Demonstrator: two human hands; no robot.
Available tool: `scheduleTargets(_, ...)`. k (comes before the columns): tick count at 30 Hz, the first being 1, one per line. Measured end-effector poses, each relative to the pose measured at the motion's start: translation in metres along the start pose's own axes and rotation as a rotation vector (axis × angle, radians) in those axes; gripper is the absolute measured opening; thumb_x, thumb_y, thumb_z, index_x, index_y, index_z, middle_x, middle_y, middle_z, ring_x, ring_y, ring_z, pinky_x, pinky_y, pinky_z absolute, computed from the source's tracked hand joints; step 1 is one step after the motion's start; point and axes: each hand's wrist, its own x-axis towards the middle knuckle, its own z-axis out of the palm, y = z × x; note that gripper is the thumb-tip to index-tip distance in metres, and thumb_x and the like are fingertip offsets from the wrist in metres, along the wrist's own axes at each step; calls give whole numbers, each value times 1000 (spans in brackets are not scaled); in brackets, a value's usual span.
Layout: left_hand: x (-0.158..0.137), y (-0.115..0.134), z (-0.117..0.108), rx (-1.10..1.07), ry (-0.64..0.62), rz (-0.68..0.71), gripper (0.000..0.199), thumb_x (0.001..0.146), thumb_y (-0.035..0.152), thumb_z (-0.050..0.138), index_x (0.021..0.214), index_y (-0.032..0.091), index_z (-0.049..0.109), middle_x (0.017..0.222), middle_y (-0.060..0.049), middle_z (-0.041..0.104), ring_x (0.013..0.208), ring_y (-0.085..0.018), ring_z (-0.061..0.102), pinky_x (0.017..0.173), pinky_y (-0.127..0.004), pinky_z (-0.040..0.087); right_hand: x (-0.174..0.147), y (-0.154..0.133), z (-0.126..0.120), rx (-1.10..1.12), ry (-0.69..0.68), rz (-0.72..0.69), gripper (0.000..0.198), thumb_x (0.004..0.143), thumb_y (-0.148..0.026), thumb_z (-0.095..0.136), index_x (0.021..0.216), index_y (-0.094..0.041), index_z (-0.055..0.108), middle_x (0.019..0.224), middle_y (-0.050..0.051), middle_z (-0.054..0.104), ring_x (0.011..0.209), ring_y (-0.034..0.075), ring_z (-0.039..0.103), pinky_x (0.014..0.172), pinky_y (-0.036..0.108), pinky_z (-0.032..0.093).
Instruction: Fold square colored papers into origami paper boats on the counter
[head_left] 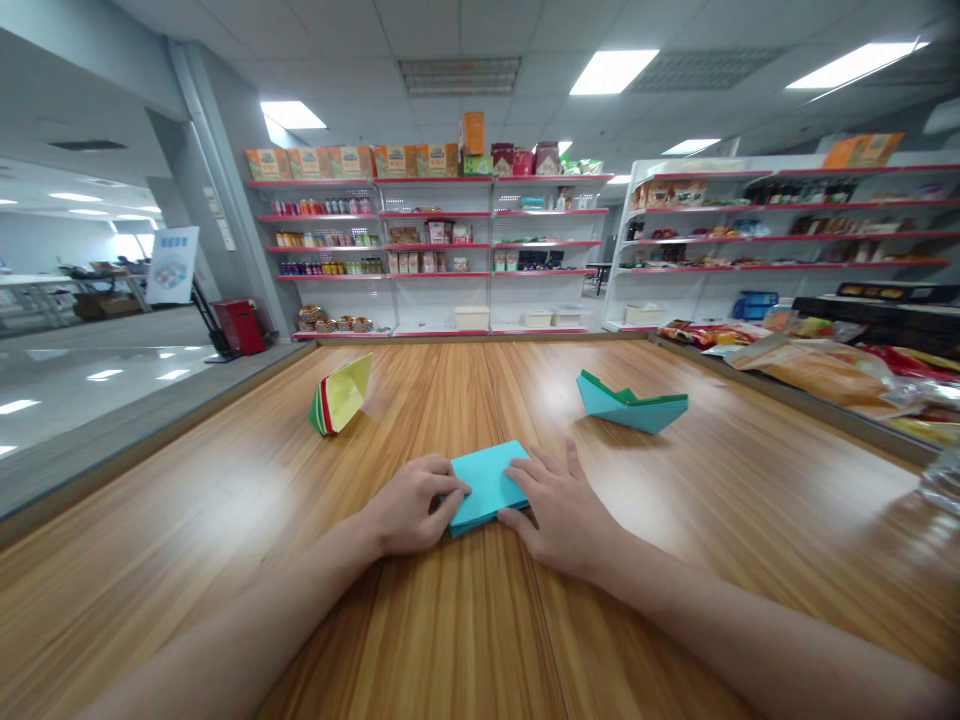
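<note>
A folded sheet of light-blue paper (486, 482) lies flat on the wooden table in front of me, its layers showing along the near edge. My left hand (417, 503) grips the paper's left edge between thumb and curled fingers. On its right side rests my right hand (559, 508), fingers spread over the top and the thumb at the near edge. Beyond, to the right, sits a blue and green folded paper boat (634, 405). To the left stands a folded paper piece (343, 397) in yellow, red and green, tilted on its side.
The wooden table (247, 560) has a raised border. Packaged snacks (825, 375) lie past its right edge, and clear plastic (941, 480) sits at the far right. Stocked shelves (435, 240) stand behind the table. A sign board (172, 265) and a red box (238, 326) are on the left.
</note>
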Motion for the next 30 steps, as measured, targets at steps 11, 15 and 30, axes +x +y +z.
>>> scheduleTargets(11, -1, -12, 8, -407, 76, -34, 28, 87, 17, 48, 105, 18, 70, 96, -8, 71, 89, -19, 64, 81, -31, 49, 2, 1, 0, 308, -139, -246, 47, 87, -17, 41, 134, -14, 45, 135, 12, 49, 133, 27, 34, 110, 48, 27)
scheduleTargets(15, -1, -29, 9, -367, 110, -83, 27, 83, 13, 51, 99, 20, 72, 110, -7, 67, 103, -20, 60, 91, -34, 46, 0, 4, -5, 370, -149, -243, 50, 84, -26, 52, 132, -14, 46, 136, 14, 48, 132, 29, 35, 109, 48, 29)
scheduleTargets(30, -2, -31, 11, -78, -3, 8, 30, 86, 19, 49, 110, 20, 67, 128, -8, 57, 124, -25, 44, 106, -43, 35, -1, 11, -4, 492, -137, -429, 44, 78, -18, 59, 122, -16, 57, 129, 11, 56, 121, 23, 49, 106, 39, 36)
